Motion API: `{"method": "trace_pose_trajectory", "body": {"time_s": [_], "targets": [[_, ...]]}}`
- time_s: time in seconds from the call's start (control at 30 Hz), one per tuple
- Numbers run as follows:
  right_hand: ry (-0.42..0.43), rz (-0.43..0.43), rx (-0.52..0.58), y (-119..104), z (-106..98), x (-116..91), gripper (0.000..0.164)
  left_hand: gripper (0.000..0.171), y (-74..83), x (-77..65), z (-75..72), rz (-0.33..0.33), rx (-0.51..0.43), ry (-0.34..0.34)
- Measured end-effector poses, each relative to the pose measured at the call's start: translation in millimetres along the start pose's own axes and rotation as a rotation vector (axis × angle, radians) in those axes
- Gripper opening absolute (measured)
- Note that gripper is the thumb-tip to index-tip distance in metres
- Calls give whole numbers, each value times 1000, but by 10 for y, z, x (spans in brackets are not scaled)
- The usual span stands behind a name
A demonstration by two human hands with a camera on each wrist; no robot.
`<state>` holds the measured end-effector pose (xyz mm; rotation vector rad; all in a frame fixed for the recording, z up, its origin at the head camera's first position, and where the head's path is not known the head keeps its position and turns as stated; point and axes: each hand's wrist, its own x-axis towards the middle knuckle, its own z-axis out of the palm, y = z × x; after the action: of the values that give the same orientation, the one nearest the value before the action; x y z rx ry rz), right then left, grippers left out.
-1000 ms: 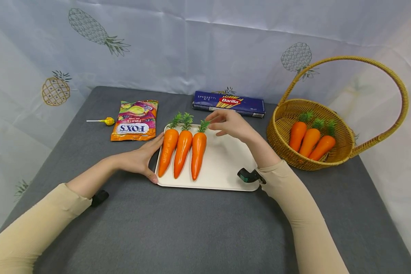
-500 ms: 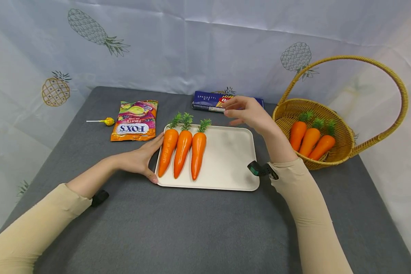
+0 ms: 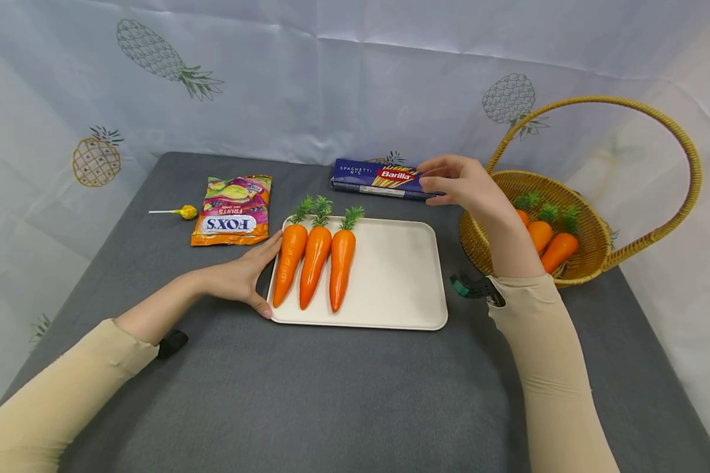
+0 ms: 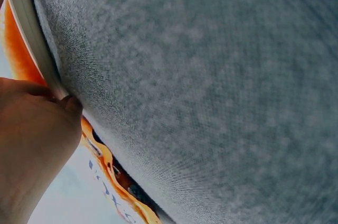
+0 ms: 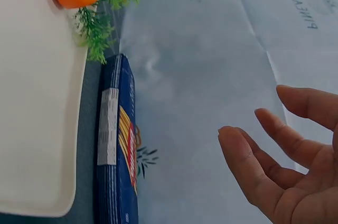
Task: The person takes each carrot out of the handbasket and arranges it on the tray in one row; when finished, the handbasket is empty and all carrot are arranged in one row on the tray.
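Note:
Three orange carrots with green tops, among them the right-hand carrot (image 3: 342, 269), lie side by side on the left half of a cream tray (image 3: 399, 276). My left hand (image 3: 239, 274) rests against the tray's left edge, thumb at the near corner and fingers spread along the side. In the left wrist view its fingertips are right at the rim. My right hand (image 3: 464, 187) is in the air, fingers loosely bent with nothing between them. From the head view it overlaps the right end of a blue spaghetti box (image 3: 367, 177) and the rim of a wicker basket (image 3: 479, 246).
The basket stands at the right with a tall arched handle (image 3: 689, 154) and three more carrots, including the rightmost basket carrot (image 3: 559, 251). A candy bag (image 3: 231, 210) and a yellow lollipop (image 3: 187, 211) lie at the left. A pineapple-print cloth (image 3: 307, 85) hangs behind the table.
My right hand has moved from above the tray, near the right-hand carrot's top, rightward and a little up toward the basket. My left hand and the carrots have stayed in place.

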<state>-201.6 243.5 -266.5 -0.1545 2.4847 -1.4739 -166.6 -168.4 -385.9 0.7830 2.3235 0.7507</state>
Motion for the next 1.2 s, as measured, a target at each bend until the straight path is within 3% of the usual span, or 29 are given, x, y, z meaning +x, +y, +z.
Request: {"method": "trace_pose_trajectory", "body": {"time_s": [0.37,0.9,1.2], "targets": [[82,14,-19,44,-301,-118,47,145,1,-4,-1,4,-6,0],[141,85,187,376,-733,-213,47,145,-6,1,2,11,1,0],[120,130,214,546,-937,-240,45,144,3,-8,4,-1,50,10]]}}
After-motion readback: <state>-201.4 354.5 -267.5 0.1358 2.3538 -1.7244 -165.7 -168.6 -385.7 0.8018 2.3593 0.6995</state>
